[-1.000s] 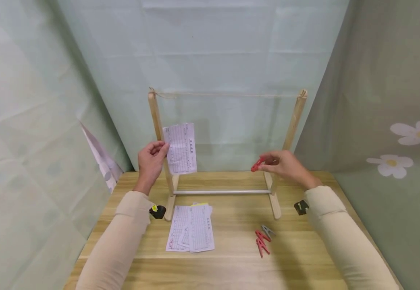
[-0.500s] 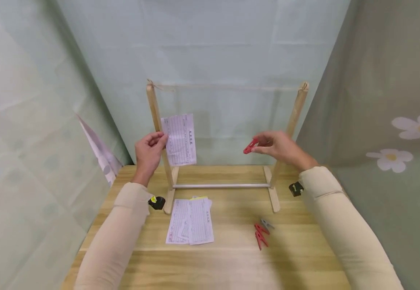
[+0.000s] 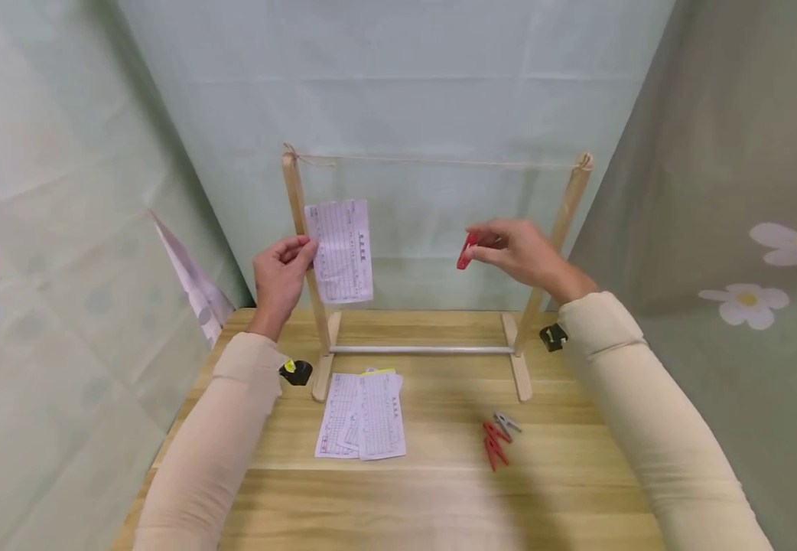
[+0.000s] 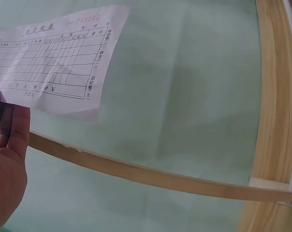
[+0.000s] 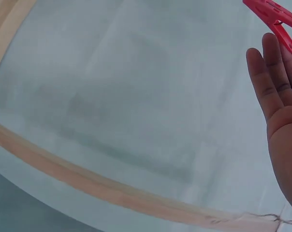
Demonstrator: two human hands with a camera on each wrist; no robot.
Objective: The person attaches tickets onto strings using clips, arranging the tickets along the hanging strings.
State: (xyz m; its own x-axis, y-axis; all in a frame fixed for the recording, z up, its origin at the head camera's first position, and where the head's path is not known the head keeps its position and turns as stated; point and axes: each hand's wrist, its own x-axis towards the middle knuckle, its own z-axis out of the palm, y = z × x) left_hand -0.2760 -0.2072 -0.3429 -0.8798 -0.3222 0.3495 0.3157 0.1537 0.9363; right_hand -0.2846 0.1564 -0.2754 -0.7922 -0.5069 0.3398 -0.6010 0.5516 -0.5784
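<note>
My left hand pinches a printed paper form by its left edge, close to the left post of a wooden stand. In the left wrist view the same form shows a ruled table and a red number. Out to the right, my right hand holds a red clothespin between thumb and fingers, pointing down and left. The right wrist view shows this clothespin at the fingertips. Above both hands, a thin string runs between the tops of the two posts.
Several overlapping forms lie on the wooden table in front of the stand's left foot. Two red clothespins and a grey one lie further right. A white bar joins the posts low down. Pale cloth walls surround the table.
My right hand has moved up and to the left with the red clothespin, which now points more steeply down. The left hand has risen slightly in view with the form.
</note>
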